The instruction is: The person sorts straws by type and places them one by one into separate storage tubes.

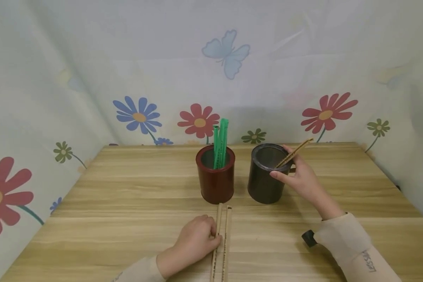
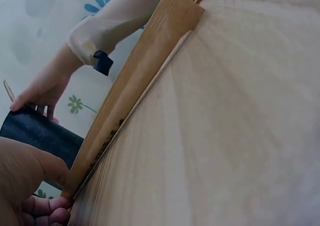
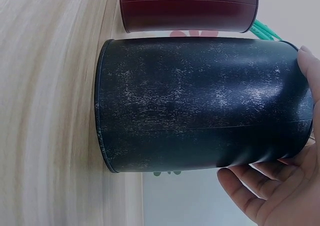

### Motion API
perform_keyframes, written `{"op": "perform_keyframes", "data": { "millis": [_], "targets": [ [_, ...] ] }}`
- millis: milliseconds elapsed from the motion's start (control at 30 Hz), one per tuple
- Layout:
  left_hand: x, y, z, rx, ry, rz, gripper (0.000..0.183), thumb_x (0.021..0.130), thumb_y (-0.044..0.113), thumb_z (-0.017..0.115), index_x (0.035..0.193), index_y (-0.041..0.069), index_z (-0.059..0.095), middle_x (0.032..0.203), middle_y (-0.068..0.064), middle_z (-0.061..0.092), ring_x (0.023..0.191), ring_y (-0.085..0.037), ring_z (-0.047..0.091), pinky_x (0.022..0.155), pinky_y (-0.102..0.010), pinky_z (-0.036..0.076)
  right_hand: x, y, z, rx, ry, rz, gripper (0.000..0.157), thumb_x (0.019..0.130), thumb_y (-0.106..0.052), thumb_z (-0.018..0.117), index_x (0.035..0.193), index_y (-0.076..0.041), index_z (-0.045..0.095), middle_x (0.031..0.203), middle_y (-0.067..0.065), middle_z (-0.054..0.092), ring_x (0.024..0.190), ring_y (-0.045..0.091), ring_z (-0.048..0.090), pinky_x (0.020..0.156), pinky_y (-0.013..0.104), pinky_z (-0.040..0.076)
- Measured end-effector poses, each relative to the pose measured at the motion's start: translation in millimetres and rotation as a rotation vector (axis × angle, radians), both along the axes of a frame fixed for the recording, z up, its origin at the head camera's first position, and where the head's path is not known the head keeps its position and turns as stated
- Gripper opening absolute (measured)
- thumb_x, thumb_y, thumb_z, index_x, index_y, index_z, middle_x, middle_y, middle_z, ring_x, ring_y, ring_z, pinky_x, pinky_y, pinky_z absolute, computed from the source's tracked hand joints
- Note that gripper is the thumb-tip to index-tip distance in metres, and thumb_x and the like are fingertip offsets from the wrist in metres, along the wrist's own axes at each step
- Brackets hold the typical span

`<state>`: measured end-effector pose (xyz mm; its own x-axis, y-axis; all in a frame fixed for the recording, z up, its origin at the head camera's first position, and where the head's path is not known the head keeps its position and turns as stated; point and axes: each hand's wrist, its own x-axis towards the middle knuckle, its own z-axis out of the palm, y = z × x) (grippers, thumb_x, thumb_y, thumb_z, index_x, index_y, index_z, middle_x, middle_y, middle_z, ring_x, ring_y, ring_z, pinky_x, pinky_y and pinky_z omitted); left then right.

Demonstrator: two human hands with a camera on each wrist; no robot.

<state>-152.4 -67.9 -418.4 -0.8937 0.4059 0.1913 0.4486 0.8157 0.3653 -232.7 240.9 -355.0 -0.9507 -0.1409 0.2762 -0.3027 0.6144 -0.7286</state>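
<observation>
My left hand (image 1: 196, 239) pinches one of two long tan strips (image 1: 227, 235) lying side by side on the table. In the left wrist view the strip (image 2: 135, 86) looks flat and wood-like, with dark printed marks and a small loop at its far end. My right hand (image 1: 304, 180) grips the upper part of a black cylindrical pen holder (image 1: 266, 186), thumb at the near rim and fingers round the far side. The holder (image 3: 200, 103) stands upright. Another tan strip (image 1: 296, 152) leans out of it, passing between thumb and fingers.
To the left of the black holder stands a dark red cylindrical holder (image 1: 216, 186) with green sticks (image 1: 221, 145) upright in it. Behind the wooden table (image 1: 144, 184) hangs a white cloth (image 1: 162, 70) printed with flowers and a butterfly.
</observation>
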Motion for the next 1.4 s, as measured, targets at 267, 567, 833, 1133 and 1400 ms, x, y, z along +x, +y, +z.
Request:
{"op": "perform_keyframes", "data": {
  "millis": [267,567,833,1133,1400],
  "targets": [
    [-1.9,3,-0.6,0.060,-0.013,0.002,0.015,0.074,0.014,0.068,0.064,0.017,0.057,0.063,0.010,0.047,0.058,-0.001,0.041,0.052,-0.017,0.035,1.1,4,2.2,0.018,-0.005,-0.008,0.089,0.086,-0.034,0.071,0.152,-0.006,0.020,0.140,0.032,0.042,0.110,0.047,0.056,0.086,0.056,0.050],
    [-1.3,3,1.1,0.123,-0.074,0.017,0.012,0.077,0.012,0.065,0.069,0.016,0.056,0.059,0.011,0.048,0.053,0.002,0.039,0.050,-0.016,0.035,0.0,4,2.1,0.014,-0.003,-0.006,0.085,0.087,-0.031,0.071,0.153,-0.009,0.021,0.143,0.029,0.040,0.113,0.045,0.055,0.088,0.057,0.050],
    [-0.1,1,5.1,0.161,-0.088,0.004,0.012,0.079,0.013,0.066,0.072,0.016,0.057,0.057,0.011,0.050,0.053,0.002,0.039,0.051,-0.016,0.035,-2.5,2,2.2,0.015,-0.010,0.003,0.086,0.087,-0.032,0.070,0.153,-0.008,0.020,0.146,0.029,0.037,0.118,0.045,0.052,0.091,0.058,0.048],
    [-1.3,-2,17.8,0.211,-0.123,0.000,0.009,0.082,0.012,0.065,0.075,0.014,0.059,0.063,0.008,0.055,0.058,0.001,0.045,0.054,-0.017,0.039,-3.1,2,1.6,0.012,-0.014,0.000,0.087,0.086,-0.032,0.071,0.153,-0.008,0.021,0.145,0.029,0.038,0.117,0.044,0.052,0.092,0.058,0.047],
    [-3.0,-6,31.3,0.256,-0.147,0.009,0.008,0.083,0.012,0.065,0.077,0.013,0.060,0.062,0.008,0.054,0.057,0.002,0.045,0.054,-0.017,0.040,-0.1,0,-1.2,-0.005,-0.027,-0.006,0.086,0.087,-0.032,0.071,0.153,-0.011,0.020,0.141,0.029,0.043,0.112,0.044,0.055,0.090,0.058,0.047]
  ]
}}
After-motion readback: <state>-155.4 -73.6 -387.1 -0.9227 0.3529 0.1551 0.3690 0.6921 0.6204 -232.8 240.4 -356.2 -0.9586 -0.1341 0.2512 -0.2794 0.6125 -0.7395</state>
